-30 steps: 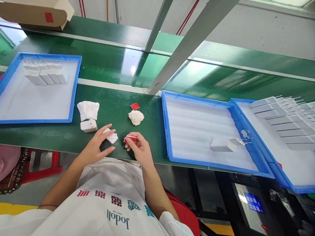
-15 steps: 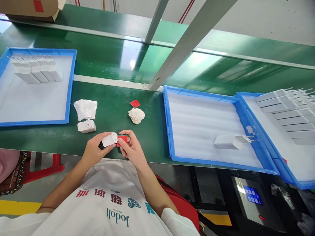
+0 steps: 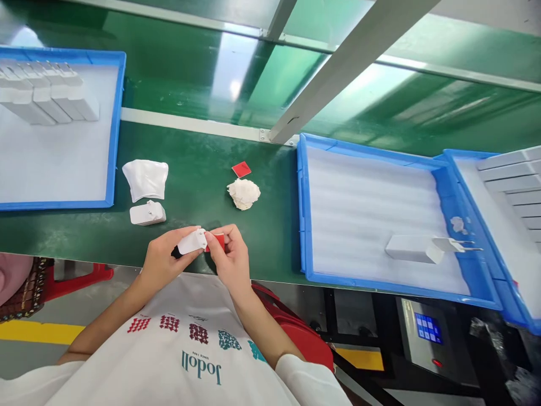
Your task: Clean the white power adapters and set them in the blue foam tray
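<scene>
My left hand (image 3: 164,258) is closed around a white plug adapter (image 3: 191,242), its pin end turned toward my right hand. My right hand (image 3: 231,260) pinches a small red square sheet (image 3: 220,240) against that pin end. Another white plug adapter (image 3: 146,214) lies on the green table left of my hands, just below a folded white cloth (image 3: 146,179). Beyond my right hand sits a crumpled cream-coloured wad (image 3: 244,194), with a second red square (image 3: 241,169) behind it.
The blue tray at left (image 3: 113,141) holds several adapters standing in a row. A blue tray (image 3: 305,225) on the right contains a single adapter lying down; an adjoining tray (image 3: 473,175) holds several more. A metal post (image 3: 329,82) rises behind the work area.
The adapter has turned a little in my left hand, and a dark patch now shows at its lower end. The red sheet stays against the pin end. The view has shifted slightly.
</scene>
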`<state>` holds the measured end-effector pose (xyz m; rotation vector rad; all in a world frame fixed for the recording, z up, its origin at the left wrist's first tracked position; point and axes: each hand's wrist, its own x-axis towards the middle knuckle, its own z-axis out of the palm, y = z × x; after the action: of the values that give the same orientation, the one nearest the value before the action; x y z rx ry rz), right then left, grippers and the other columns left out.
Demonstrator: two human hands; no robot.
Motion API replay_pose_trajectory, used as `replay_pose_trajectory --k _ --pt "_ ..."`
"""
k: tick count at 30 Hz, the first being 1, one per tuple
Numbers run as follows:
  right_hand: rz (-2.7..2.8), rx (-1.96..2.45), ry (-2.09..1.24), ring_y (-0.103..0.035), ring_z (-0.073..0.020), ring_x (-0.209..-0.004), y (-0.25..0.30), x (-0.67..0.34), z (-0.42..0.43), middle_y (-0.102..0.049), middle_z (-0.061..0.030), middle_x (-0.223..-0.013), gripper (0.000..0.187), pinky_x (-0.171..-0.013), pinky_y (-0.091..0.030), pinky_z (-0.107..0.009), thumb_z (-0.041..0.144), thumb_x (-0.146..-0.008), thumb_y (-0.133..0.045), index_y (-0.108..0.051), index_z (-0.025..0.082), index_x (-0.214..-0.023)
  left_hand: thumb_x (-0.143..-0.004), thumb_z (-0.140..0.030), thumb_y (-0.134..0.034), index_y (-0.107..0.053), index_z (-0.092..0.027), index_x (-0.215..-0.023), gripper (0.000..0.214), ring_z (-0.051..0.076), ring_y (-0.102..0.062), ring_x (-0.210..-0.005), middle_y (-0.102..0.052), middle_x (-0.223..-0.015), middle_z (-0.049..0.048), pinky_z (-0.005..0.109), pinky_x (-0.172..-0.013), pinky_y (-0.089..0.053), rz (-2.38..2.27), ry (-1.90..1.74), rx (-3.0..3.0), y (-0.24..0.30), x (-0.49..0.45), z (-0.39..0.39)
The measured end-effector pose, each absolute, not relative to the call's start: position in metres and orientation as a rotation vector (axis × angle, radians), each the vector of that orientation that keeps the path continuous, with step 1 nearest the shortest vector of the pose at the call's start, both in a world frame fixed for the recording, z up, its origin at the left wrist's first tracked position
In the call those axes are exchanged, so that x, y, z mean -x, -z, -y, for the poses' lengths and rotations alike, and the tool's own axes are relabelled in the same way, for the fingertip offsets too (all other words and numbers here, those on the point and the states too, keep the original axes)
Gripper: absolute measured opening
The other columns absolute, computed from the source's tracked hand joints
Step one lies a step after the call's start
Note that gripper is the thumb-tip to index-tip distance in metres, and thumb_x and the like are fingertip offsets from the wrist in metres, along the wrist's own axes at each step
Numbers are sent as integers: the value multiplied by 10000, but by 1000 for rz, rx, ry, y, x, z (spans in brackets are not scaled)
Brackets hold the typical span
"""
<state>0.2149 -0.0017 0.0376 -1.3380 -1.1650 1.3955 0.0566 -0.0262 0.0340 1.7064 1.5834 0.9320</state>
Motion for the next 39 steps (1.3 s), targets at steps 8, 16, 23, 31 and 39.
replay_pose_trajectory --k 8,16,23,31,39 --pt "1144 1314 -1445 -492 -108 -556 -32 -214 -1 -593 42 -640 273 -552 -399 -249 475 -900 -645 -562 225 -829 -899 -415 -669 -726 -226 -1148 318 211 -738 -914 -784 -1097 51 291 -823 -565 -1628 -926 -1738 -35 -58 26" --pt "1055 1146 -1478 -385 -61 -438 -51 -238 -17 -531 64 -634 276 -423 -308 -215 507 -930 -608 -613 233 -970 -873 -408 -703 -718 -235 -1163 337 189 -730 -863 -781 -1091 40 252 -729 -561 -1652 -929 -1796 -31 -58 29" --pt "1298 1188 -1476 -474 -69 -488 -36 -235 2 -547 56 -700 300 -478 -408 -213 428 -992 -529 -617 249 -1217 -887 -393 -688 -715 -238 -1145 303 175 -737 -850 -787 -1067 34 250 -743 -575 -1640 -977 -1841 -32 -59 28" --pt "1602 1168 -1162 -582 -119 -738 -28 -234 11 -612 -57 -1057 457 -651 -542 -268 458 -966 -578 -609 260 -1377 -894 -379 -682 -711 -217 -1139 294 177 -746 -852 -791 -1068 46 251 -748 -582 -1623 -1010 -1860 -33 -60 27" --pt "846 1158 -1514 -510 -86 -560 -33 -236 2 -617 15 -756 332 -566 -486 -248 450 -965 -557 -719 234 -1157 -873 -359 -713 -707 -217 -1146 307 187 -750 -912 -785 -1101 47 265 -820 -585 -1617 -1022 -1875 -32 -59 26"
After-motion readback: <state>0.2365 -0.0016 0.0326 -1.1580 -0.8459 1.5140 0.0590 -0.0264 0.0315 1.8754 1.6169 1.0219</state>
